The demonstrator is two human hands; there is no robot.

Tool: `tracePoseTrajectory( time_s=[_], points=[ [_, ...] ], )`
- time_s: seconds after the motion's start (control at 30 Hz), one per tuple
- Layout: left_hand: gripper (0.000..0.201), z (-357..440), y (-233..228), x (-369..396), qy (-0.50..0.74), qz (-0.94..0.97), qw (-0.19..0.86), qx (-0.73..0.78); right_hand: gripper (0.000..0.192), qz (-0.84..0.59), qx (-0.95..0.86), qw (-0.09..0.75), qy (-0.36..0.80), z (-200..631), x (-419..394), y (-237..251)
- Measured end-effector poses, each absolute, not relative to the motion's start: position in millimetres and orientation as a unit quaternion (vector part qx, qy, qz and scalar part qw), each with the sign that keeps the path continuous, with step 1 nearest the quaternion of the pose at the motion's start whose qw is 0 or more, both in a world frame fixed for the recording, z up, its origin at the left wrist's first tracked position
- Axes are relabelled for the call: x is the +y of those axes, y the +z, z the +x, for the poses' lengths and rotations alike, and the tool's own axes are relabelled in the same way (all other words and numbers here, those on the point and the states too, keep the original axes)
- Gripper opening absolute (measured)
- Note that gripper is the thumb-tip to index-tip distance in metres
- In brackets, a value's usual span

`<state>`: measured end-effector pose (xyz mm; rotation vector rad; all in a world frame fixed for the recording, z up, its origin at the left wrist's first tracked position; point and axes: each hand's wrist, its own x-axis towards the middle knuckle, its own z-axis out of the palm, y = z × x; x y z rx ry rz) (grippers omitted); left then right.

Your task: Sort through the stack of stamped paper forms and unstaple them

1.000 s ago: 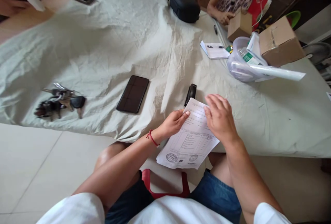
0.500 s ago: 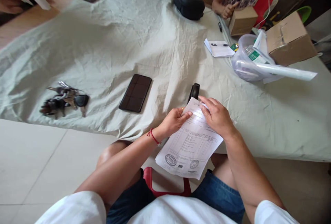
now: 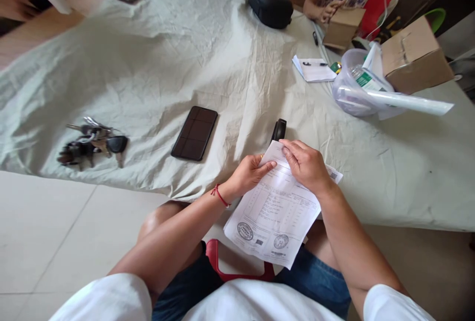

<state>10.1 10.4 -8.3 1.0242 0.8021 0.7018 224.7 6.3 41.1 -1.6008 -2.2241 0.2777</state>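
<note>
Printed sheets of paper [image 3: 272, 212] with round stamps near the lower edge tilt over my lap at the table's front edge. My left hand [image 3: 249, 176] grips their left side near the top, thumb on the print and fingers beneath. At the top edge, my right hand [image 3: 306, 165] pinches the paper between thumb and fingers. A corner of another sheet with a square code shows to the right of my right hand. Just beyond the papers lies a black stapler-like object [image 3: 278, 129], its near end hidden by them. A black smartphone [image 3: 194, 133] rests left of my hands.
A bunch of keys [image 3: 94, 142] lies at left on the cloth-covered table [image 3: 148, 64]. At right stand a clear plastic basket [image 3: 349, 98], a notepad [image 3: 314, 70] and cardboard boxes [image 3: 411, 51]. A black case [image 3: 269, 2] sits at the back. Two other people are across the table.
My right hand has shifted slightly left and closed on the sheets' top edge. The papers have spread a little, showing a sheet corner at right. Across the table, a person's hand and small box moved.
</note>
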Motion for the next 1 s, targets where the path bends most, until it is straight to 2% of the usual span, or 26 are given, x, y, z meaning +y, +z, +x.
tracePoseTrajectory(
  time_s=[0.2, 0.43, 0.63, 0.87, 1.0],
  points=[
    [0.061, 2.9, -9.1, 13.1, 0.335, 0.444, 0.745, 0.369, 0.037, -0.600, -0.758, 0.199, 0.162, 250.3, 4.5, 50.7],
    [0.078, -3.4, -1.1, 11.4, 0.255, 0.334, 0.846, 0.329, 0.041, -0.571, -0.765, 0.226, 0.195, 249.5, -3.5, 49.7],
    [0.076, -2.4, -4.3, 10.1, 0.236, 0.353, 0.831, 0.359, 0.039, -0.556, -0.767, 0.222, 0.233, 243.1, -2.0, 44.3],
    [0.068, 2.6, -3.9, 7.3, 0.229, 0.381, 0.818, 0.365, 0.041, -0.530, -0.786, 0.233, 0.215, 230.6, 1.2, 39.1],
    [0.077, 2.7, -6.7, 4.7, 0.236, 0.397, 0.799, 0.385, 0.043, -0.529, -0.801, 0.222, 0.174, 225.4, 3.1, 35.2]
  ],
)
